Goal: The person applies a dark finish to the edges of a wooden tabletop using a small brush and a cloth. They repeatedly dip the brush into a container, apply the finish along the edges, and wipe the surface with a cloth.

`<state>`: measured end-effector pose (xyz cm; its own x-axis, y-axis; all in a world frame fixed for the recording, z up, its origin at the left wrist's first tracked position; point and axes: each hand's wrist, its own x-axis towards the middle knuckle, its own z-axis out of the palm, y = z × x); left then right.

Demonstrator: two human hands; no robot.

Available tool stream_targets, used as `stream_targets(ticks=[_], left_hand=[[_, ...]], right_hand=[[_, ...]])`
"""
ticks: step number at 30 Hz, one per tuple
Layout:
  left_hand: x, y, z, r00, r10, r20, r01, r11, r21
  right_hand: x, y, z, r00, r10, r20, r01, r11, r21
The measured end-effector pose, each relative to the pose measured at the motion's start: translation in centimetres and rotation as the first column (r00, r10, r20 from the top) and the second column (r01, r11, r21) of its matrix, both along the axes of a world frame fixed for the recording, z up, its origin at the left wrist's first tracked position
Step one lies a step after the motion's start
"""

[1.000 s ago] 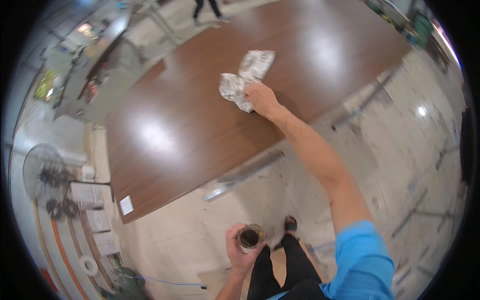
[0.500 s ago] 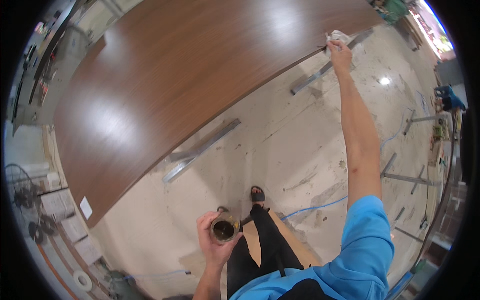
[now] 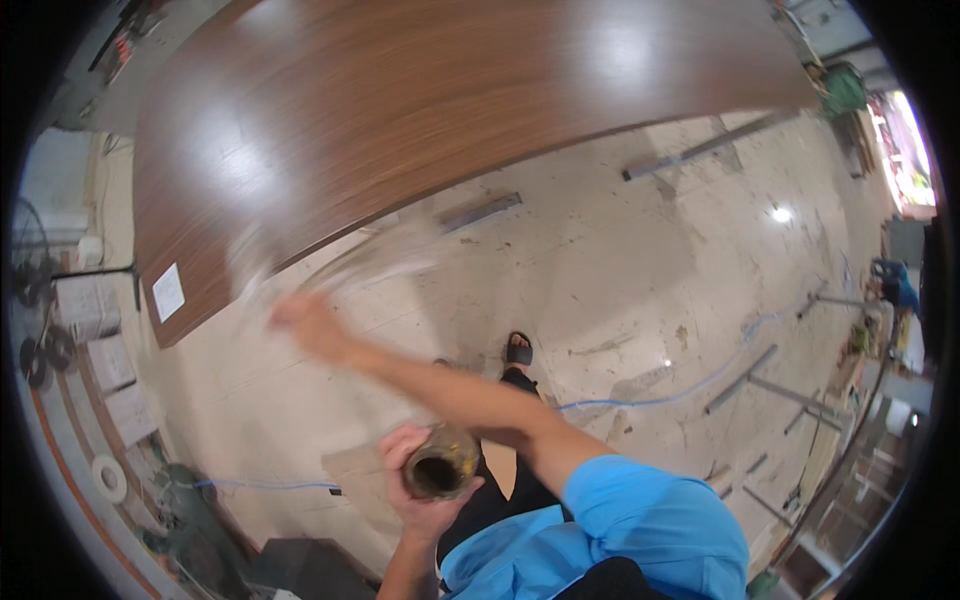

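My left hand [image 3: 413,478] is closed round a jar [image 3: 458,452] with yellowish marks on its side and a dark inside, held low in front of my body. My right arm reaches across to the left, and my right hand [image 3: 308,325] is smeared by motion just off the near edge of the brown wood-grain tabletop [image 3: 430,110]. A whitish blurred cloth [image 3: 250,262] trails from its fingers against that edge. Near the tabletop's left corner lies a white label [image 3: 168,291].
Metal legs [image 3: 700,148] show beneath the tabletop's edge. A blue hose [image 3: 630,403] crosses the floor at the right, near metal frames [image 3: 750,380]. At the left stand a fan [image 3: 38,350] and a white ring-shaped roll [image 3: 109,479]. A dark box [image 3: 310,568] sits at lower left.
My right hand has swept with the cloth from the tabletop's far right edge to its left end. My left hand keeps the jar, now tilted slightly. The view has turned left.
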<state>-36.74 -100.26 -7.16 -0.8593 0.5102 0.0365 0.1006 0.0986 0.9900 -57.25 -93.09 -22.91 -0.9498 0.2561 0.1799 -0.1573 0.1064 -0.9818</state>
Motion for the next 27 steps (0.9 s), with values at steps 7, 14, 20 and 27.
stream_targets(ticks=[7, 14, 20, 27], left_hand=[[-3.8, -9.7, 1.3, 0.982, 0.146, -0.123, -0.152, 0.987, -0.043], [-3.7, -11.5, -0.3, 0.993, 0.122, -0.004, -0.122, 0.993, 0.002], [-6.0, -8.4, -0.7, 0.998, 0.065, 0.019, -0.065, 0.996, 0.057], [-8.9, 5.4, 0.4, 0.996, -0.081, 0.024, 0.082, 0.995, -0.052]], right_hand=[[4.9, -19.4, -1.4, 0.891, 0.441, 0.110, -0.354, 0.824, -0.442], [5.1, 6.4, 10.2, 0.992, 0.106, 0.065, -0.085, 0.962, -0.261], [7.4, 20.4, 12.8, 0.879, -0.415, -0.234, 0.471, 0.685, 0.557], [10.4, 36.2, 5.7, 0.815, -0.491, -0.308, 0.550, 0.488, 0.678]])
